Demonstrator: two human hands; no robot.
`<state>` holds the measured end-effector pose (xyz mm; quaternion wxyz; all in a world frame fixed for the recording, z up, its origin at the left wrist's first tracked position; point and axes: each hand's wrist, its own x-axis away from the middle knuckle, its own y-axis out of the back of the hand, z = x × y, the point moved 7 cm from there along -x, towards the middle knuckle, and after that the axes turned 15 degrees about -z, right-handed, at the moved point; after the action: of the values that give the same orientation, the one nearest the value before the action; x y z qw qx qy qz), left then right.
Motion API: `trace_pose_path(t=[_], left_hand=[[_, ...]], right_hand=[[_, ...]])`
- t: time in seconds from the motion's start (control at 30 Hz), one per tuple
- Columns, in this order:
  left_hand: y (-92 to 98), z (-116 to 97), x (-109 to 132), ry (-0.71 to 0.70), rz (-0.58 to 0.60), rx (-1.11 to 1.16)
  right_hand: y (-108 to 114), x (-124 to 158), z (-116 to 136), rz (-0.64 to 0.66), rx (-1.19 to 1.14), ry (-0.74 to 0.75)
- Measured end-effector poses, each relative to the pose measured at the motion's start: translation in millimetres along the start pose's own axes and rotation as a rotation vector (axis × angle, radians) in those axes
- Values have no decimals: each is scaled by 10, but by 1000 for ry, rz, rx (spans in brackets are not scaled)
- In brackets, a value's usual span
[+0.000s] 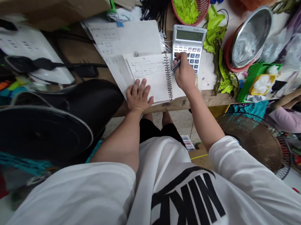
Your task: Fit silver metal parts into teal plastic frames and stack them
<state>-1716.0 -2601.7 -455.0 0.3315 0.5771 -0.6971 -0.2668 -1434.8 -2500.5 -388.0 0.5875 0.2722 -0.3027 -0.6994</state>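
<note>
My left hand (138, 95) lies flat with fingers spread on the lower left of an open spiral notebook (153, 83). Handwritten lines fill the upper part of that page. My right hand (184, 71) is closed around a dark pen (176, 66), held over the keys of a silver calculator (189, 44). The calculator rests beside the notebook's wire binding, and digits on its screen are too faint to read. Under the notebook is a larger sheet of white paper (133, 35) with writing at its left side.
A red basket (206, 2) of yellow-green pieces stands behind the calculator. To the right are green scraps (215, 33), a metal bowl (266, 20) and a green tray (256, 70). A large black object (93, 99) is at left. A fan (254, 136) and another person (290, 117) are at lower right.
</note>
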Motion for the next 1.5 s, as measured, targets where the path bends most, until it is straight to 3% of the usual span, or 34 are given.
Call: trace_pose_path(t=[0.17, 0.27, 0.57, 0.73, 0.83, 0.93, 1.07, 1.17, 1.3, 1.5], left_hand=[[-5, 3, 4, -14, -21, 29], [-4, 12, 0, -14, -39, 45], [22, 10, -16, -14, -13, 6], [17, 21, -9, -29, -51, 43], [12, 27, -6, -33, -70, 38], [6, 23, -13, -28, -52, 18], [3, 21, -16, -2, -11, -2], [4, 13, -5, 1, -17, 29], [-9, 13, 13, 14, -34, 45], [-10, -50, 10, 12, -8, 36]], right_hand=[[341, 479, -229, -156, 57, -112], [397, 742, -324, -152, 78, -150], [213, 528, -99, -36, -27, -88], [440, 675, -378, -271, 27, -266], [464, 770, -447, -298, 7, -283], [291, 869, -246, -246, -87, -215], [-258, 1048, 246, 23, -329, -138], [-603, 1044, 465, 58, -432, -85], [-856, 840, 493, -7, -373, 41], [-981, 712, 281, 79, -274, -64]])
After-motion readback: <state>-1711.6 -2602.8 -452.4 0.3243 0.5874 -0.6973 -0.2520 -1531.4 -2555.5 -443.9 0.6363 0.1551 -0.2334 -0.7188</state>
